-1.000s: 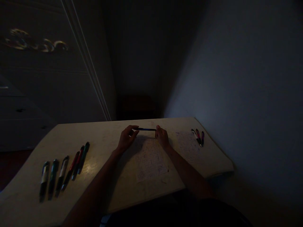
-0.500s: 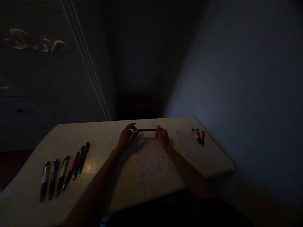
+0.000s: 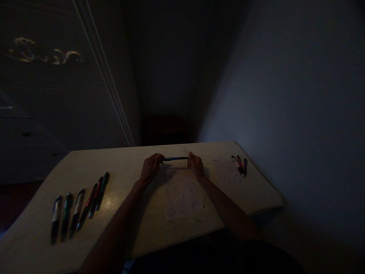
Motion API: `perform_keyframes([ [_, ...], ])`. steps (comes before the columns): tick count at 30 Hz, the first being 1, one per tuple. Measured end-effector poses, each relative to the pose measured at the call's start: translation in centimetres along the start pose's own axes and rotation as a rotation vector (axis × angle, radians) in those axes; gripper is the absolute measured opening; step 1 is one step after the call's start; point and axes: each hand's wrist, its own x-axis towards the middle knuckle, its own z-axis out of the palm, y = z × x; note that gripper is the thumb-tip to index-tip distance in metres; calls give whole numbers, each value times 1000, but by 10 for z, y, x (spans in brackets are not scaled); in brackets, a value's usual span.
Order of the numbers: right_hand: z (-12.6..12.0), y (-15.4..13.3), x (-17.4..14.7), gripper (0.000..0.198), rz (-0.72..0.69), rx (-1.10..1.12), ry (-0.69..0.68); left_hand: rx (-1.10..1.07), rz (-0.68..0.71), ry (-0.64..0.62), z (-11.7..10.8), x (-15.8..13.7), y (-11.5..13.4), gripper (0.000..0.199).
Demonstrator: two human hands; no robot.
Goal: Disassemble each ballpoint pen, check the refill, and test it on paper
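Observation:
A slim dark-blue pen is held level above the table, stretched between both hands. My left hand is closed, its thumb and fingers pinching the pen's left end. At the other end, my right hand grips the pen in a closed fist with the thumb on top. Below them lies a sheet of paper covered in faint handwriting. The dim light hides the pen's finer details.
Several pens lie in a slanted row at the left of the pale table. Further pens rest near the right edge, beside another written sheet. A wall borders the right side; a dark cabinet stands left.
My left hand's raised fingers have closed down around the pen's left end. The right hand keeps its grip, almost unmoved.

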Motion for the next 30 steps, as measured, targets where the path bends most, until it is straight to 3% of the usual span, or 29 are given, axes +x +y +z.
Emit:
perform_keyframes([
  [4,-1,-2,1,65,3,-22,22,-43,80,30,-1,1,3,49],
  [9,-3,-3,3,66,15,-5,27,56,116,5,0,3,2,24],
  [19,0,-1,-1,66,18,-11,-6,67,14,-51,-3,1,-1,55],
  [23,-1,-2,0,67,0,-29,13,-7,16,-67,-2,1,-1,42],
  [26,-2,-3,1,66,6,-23,16,17,82,-39,-1,2,-1,46],
  [30,-2,-2,2,65,24,-10,15,91,175,-20,-1,3,-1,26],
])
